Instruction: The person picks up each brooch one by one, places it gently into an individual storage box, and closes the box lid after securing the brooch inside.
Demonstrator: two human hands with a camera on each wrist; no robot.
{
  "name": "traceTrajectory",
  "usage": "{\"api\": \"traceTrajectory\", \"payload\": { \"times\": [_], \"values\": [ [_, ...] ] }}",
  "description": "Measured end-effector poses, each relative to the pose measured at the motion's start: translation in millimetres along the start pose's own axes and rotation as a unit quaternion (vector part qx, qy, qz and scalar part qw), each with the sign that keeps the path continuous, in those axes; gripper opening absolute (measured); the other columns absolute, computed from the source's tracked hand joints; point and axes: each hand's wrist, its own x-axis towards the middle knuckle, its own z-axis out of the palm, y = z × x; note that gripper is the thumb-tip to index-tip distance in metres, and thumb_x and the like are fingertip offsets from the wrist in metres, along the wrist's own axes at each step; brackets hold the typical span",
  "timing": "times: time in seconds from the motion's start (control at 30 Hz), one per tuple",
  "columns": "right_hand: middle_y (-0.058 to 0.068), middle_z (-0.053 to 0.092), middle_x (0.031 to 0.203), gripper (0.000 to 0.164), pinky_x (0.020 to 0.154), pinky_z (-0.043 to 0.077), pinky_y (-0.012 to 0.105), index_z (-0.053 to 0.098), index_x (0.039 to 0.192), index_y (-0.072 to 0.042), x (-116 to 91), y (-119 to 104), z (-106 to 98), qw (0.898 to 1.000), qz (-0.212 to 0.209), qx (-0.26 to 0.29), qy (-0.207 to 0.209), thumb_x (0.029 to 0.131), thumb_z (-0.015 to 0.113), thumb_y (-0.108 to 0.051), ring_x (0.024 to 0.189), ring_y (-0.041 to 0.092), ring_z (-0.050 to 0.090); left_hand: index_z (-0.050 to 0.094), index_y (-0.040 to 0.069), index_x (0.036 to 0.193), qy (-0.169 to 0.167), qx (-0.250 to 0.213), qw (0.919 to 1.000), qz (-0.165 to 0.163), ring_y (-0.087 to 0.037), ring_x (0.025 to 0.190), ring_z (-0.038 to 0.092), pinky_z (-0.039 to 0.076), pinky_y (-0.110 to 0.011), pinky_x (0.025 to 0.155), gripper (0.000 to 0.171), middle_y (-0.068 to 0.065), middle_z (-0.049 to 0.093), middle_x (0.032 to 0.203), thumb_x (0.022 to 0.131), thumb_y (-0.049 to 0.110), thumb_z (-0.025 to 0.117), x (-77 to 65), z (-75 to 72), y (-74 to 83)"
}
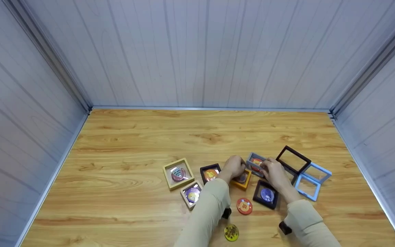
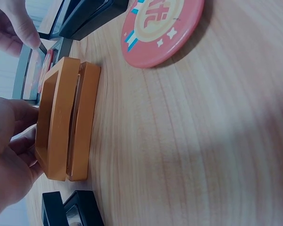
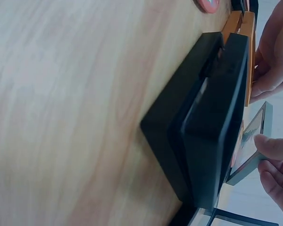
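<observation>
My right hand [image 1: 275,173] pinches the edge of a grey clear-windowed display frame [image 3: 251,149], whose lid stands tilted up. A red round disc [image 1: 256,162] shows inside it. My left hand [image 1: 234,166] is at the grey frame's left end, behind an orange display frame [image 2: 61,120]. Its fingers are bent and partly hidden by the orange frame, so I cannot tell what they grip. The orange frame holds a disc and rests on the table. Close in front of my right hand sits a black frame [image 1: 266,195] with a blue-purple disc.
Left of my hands lie a cream frame [image 1: 170,171], a beige frame [image 1: 186,199] and a black frame [image 1: 203,171], each with a disc. Loose red [image 1: 244,206] and yellow [image 1: 231,233] discs lie in front. An opened dark frame [image 1: 295,159] and light-blue frame [image 1: 307,187] are at right.
</observation>
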Motion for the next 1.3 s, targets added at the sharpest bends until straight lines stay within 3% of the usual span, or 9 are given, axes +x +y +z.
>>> {"api": "traceTrajectory", "payload": {
  "times": [0.23, 0.4, 0.7, 1.0, 1.3],
  "values": [
    [0.008, 0.055, 0.078, 0.009, 0.059, 0.049, 0.031, 0.064, 0.077, 0.002, -3.2, 0.6, 2.5, 1.0, 0.003, 0.009, -0.007, 0.07, 0.069, 0.006, 0.069, 0.022, 0.057, 0.065, 0.005, 0.074, -0.001, -0.031, 0.9994, -0.012, -0.01, 0.059, 0.048, 0.04, -0.021, 0.055, 0.027, 0.0, 0.055, 0.066, 0.089, 0.018, 0.047, -0.5, -1.0, -0.3],
    [0.007, 0.055, 0.078, 0.01, 0.06, 0.05, 0.032, 0.065, 0.077, 0.001, -4.0, 0.5, 4.0, 1.0, 0.001, 0.015, -0.008, 0.07, 0.069, 0.007, 0.069, 0.022, 0.057, 0.055, 0.009, 0.064, 0.002, -0.048, 0.9987, -0.015, -0.011, 0.054, 0.042, 0.035, -0.022, 0.051, 0.034, 0.002, 0.044, 0.058, 0.092, 0.022, 0.042, -1.0, -1.2, -0.1],
    [0.01, 0.057, 0.076, 0.009, 0.06, 0.049, 0.035, 0.064, 0.074, 0.002, -6.1, 2.4, 6.8, 1.0, -0.005, 0.007, -0.005, 0.068, 0.07, 0.006, 0.068, 0.025, 0.058, 0.064, 0.006, 0.077, -0.014, -0.05, 0.9982, -0.032, -0.009, 0.058, 0.045, 0.039, -0.021, 0.054, 0.03, 0.003, 0.048, 0.063, 0.093, 0.023, 0.044, -0.1, -0.6, 0.9],
    [0.012, 0.059, 0.079, 0.007, 0.06, 0.05, 0.034, 0.065, 0.072, 0.002, -4.5, 4.6, 9.4, 1.0, -0.003, 0.006, -0.016, 0.071, 0.066, 0.009, 0.07, 0.026, 0.059, 0.062, 0.004, 0.072, -0.01, -0.045, 0.9989, -0.007, -0.01, 0.057, 0.045, 0.039, -0.022, 0.055, 0.033, 0.002, 0.047, 0.061, 0.093, 0.02, 0.043, 2.3, 0.6, -0.5],
    [0.011, 0.058, 0.076, 0.009, 0.057, 0.047, 0.035, 0.065, 0.07, 0.002, 0.8, 2.1, 7.8, 0.998, 0.023, 0.006, -0.06, 0.075, 0.06, 0.008, 0.066, 0.021, 0.056, 0.063, 0.005, 0.075, -0.014, -0.056, 0.998, -0.026, -0.011, 0.059, 0.047, 0.04, -0.022, 0.055, 0.032, 0.0, 0.05, 0.064, 0.093, 0.021, 0.043, 3.5, 1.3, 0.3]
  ]
}}
